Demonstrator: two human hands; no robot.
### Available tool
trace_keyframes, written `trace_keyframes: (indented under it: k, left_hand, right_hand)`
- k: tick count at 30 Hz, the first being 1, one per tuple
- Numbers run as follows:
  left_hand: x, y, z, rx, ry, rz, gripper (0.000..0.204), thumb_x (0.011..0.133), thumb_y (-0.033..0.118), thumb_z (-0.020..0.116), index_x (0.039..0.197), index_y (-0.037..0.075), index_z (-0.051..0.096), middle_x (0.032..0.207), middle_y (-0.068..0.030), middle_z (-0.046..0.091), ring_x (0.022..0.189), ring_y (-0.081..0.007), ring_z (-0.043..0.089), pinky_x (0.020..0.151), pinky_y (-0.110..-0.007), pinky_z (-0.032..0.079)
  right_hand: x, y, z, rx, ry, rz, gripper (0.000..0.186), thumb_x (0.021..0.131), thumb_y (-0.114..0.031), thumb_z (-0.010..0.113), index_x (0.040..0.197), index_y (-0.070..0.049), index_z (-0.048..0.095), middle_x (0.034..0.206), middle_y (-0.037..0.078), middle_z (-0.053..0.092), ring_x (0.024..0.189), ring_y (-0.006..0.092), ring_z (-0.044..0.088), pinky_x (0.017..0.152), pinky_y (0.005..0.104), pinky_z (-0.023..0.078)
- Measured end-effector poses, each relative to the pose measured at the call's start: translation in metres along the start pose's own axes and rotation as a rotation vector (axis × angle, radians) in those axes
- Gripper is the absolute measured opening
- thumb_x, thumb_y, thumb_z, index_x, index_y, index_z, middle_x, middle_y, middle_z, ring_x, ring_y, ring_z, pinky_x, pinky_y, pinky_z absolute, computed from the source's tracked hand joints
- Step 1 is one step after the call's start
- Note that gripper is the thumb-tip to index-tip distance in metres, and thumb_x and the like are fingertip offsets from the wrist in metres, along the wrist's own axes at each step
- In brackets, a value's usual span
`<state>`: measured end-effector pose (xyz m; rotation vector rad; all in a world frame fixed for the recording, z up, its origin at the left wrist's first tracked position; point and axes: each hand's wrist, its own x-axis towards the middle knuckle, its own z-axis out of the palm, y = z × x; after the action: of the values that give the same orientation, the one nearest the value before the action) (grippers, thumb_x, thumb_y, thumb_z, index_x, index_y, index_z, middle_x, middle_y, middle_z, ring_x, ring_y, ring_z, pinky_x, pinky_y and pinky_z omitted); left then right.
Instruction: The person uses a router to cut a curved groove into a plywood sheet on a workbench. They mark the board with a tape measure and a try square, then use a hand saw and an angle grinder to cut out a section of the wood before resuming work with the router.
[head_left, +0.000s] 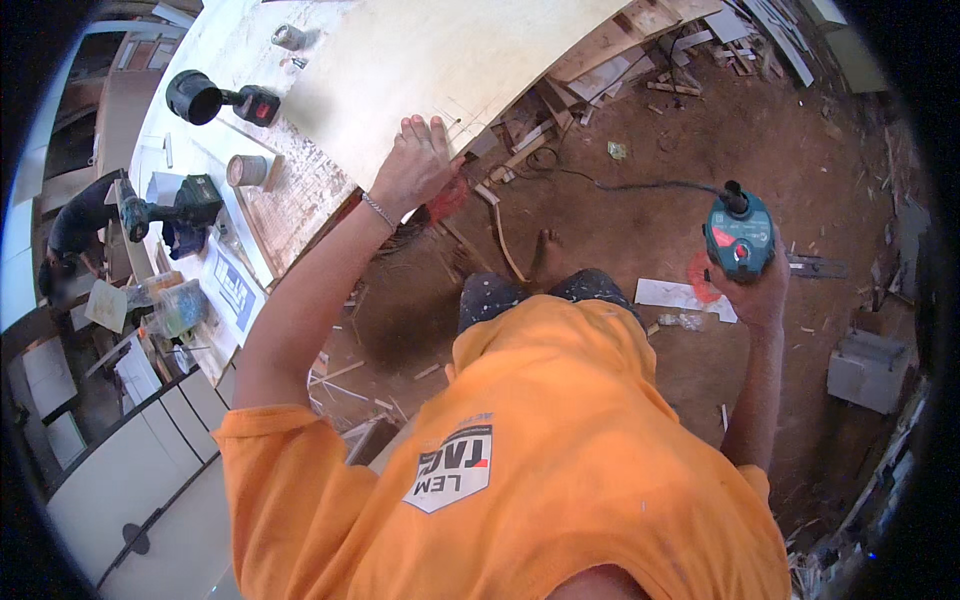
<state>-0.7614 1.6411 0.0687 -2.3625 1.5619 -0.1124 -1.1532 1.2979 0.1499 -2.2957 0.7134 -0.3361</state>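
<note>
My left hand (415, 165) lies flat near the edge of a large pale wood board (420, 70) on the workbench, fingers stretched out and nothing in them. Small dark marks show on the board just beyond the fingertips. Out to the right, away from the board, my right hand (752, 292) is closed around a green corded power tool (740, 245), which looks like a jigsaw. A flat metal plate (820, 267) shows beside the tool, apparently its base. The blade cannot be made out. From the tool a black cord (640, 185) runs left toward the bench.
On the bench stand a cordless drill (170, 208), another black cordless tool (225, 100), a tin (246, 170) and a printed sheet (232, 290). Wood offcuts (590, 80) pile below the board's right edge. Another person (75, 235) bends at far left. A grey box (868, 370) sits right.
</note>
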Motion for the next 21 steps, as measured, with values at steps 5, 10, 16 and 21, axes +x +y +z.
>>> trace_keyframes:
  k: [5,10,16,21]
  left_hand:
    - [-0.001,0.003,0.0,-0.035,0.026,-0.036,0.073,0.103,0.047,0.055,0.139,-0.016,0.049,0.127,-0.0431,0.059,0.126,-0.0516,0.058,0.106,-0.049,0.05]
    - [-0.025,0.02,-0.012,-0.345,0.178,-0.333,0.067,0.102,0.043,0.059,0.141,-0.011,0.05,0.141,-0.0321,0.055,0.137,-0.0409,0.052,0.112,-0.044,0.044]
    - [-0.053,0.081,-0.056,-1.718,0.081,-1.149,0.048,0.101,0.032,0.067,0.128,-0.006,0.056,0.128,-0.0191,0.064,0.115,-0.0258,0.065,0.098,-0.037,0.055]
    - [-0.035,0.093,-0.026,-2.616,0.45,-1.305,0.049,0.101,0.032,0.069,0.127,-0.007,0.055,0.124,-0.0188,0.066,0.109,-0.024,0.068,0.09,-0.034,0.058]
  right_hand:
    - [-0.002,0.006,-0.005,-0.051,0.0,-0.027,0.11,0.059,-0.025,0.095,0.153,-0.002,0.043,0.127,0.019,0.063,0.118,0.0363,0.062,0.098,0.0476,0.05]
    - [0.004,-0.006,0.003,-0.081,0.01,-0.067,0.104,0.057,-0.023,0.095,0.147,-0.002,0.048,0.124,0.019,0.065,0.113,0.0374,0.064,0.098,0.048,0.051]
    - [-0.002,-0.028,-0.007,-0.132,0.013,0.02,0.079,0.063,-0.02,0.094,0.131,-0.003,0.058,0.12,0.014,0.069,0.109,0.0283,0.068,0.092,0.0417,0.055]
    - [0.005,-0.045,-0.005,-0.148,0.03,-0.03,0.045,0.072,-0.018,0.09,0.108,-0.002,0.068,0.097,0.011,0.075,0.088,0.025,0.073,0.081,0.0383,0.057]
